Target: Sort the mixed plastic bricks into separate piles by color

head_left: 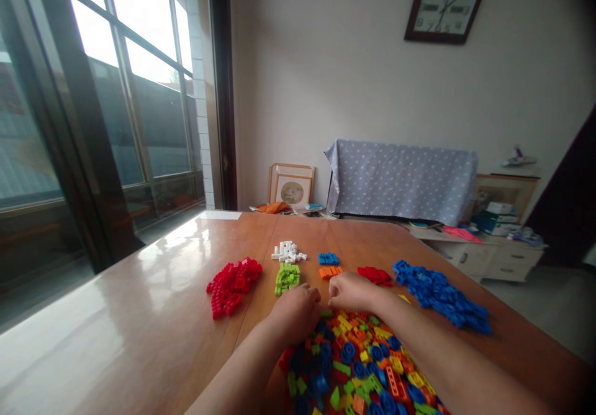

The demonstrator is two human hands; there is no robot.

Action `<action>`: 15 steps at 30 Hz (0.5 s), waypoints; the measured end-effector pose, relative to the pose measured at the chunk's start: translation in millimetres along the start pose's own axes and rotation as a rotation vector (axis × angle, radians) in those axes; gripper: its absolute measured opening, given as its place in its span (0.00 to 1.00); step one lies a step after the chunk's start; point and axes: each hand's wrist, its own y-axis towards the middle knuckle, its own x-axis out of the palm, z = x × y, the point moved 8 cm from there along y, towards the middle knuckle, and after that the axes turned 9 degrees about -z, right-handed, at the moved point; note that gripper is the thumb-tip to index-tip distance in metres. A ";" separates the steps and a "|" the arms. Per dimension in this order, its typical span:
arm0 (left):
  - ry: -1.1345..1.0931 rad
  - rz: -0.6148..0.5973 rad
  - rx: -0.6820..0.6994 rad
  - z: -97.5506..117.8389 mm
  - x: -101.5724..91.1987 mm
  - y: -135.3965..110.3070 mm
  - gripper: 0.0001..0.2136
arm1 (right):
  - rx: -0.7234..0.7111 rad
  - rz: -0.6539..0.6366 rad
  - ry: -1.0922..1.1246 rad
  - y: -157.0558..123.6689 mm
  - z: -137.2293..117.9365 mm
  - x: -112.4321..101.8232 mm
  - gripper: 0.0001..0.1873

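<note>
A big mixed heap of toy building bricks (347, 365) in many colours lies on the table in front of me. My left hand (300, 306) is over the heap's far left edge, its fingers curled together. Close beside it, my right hand (351, 292) has its fingers bent inward in a pinch at the heap's far edge. Whatever either hand grips is hidden by the fingers. Just beyond my left hand lies a pile of lime green bricks (287, 278). A small group of orange bricks (330, 272) lies just past my right hand, with blue bricks (328, 258) behind it.
Red bricks (233, 284) form a pile at left on the wooden table (153, 303). White bricks (287, 251) lie farther back. A small red group (375, 276) and a long blue pile (440, 294) lie right. Beyond stands a white cabinet (498, 259).
</note>
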 end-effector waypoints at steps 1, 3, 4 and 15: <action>0.004 -0.003 -0.001 0.0 0.2 0.0 0.09 | 0.002 0.002 -0.029 0.0 -3.4 -0.6 0.02; 0.012 -0.008 -0.002 -0.2 0.8 0.1 0.09 | 0.000 0.014 -0.074 2.0 -9.1 -2.2 0.01; 0.016 -0.009 0.000 -0.3 1.1 0.1 0.09 | -0.004 0.025 -0.088 3.9 -11.5 -3.2 0.02; 0.033 0.003 0.013 -2.4 4.2 1.3 0.09 | 0.037 0.226 -0.136 8.9 -12.0 -23.4 0.11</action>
